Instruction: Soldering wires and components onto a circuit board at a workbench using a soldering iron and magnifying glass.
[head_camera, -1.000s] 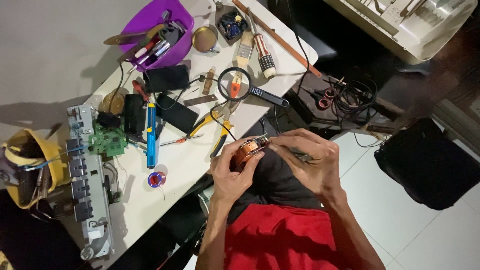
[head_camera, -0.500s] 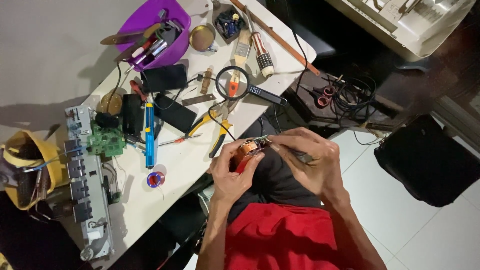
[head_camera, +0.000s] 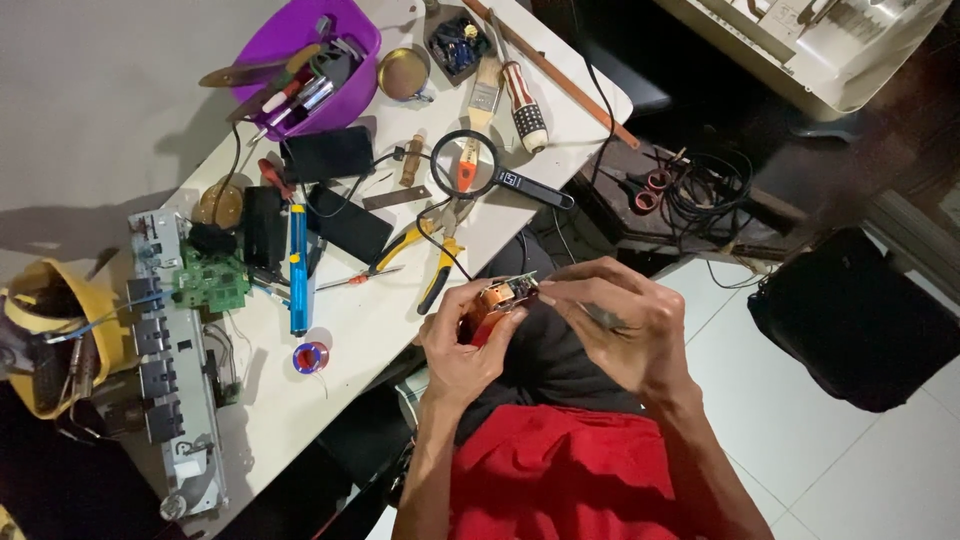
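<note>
Far left of the magnifier (head_camera: 468, 165), on the counter (head_camera: 350, 330): yellow helmet (head_camera: 45, 340), green circuit board (head_camera: 212, 282), blue pen-like tool (head_camera: 298, 265). Just below the magnifier: yellow-handled pliers (head_camera: 440, 265). Further below, off the counter edge, over the lap: left hand (head_camera: 465, 345), grip clamped on a small orange part (head_camera: 498, 300). Right hand (head_camera: 625, 330), grip pinched on a thin dark tool (head_camera: 605, 318) meeting that part. Best done braced, with light, steady pressure.

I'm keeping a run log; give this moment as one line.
left hand: holds small orange part | right hand: thin tool at part | table: pliers, magnifier
</note>
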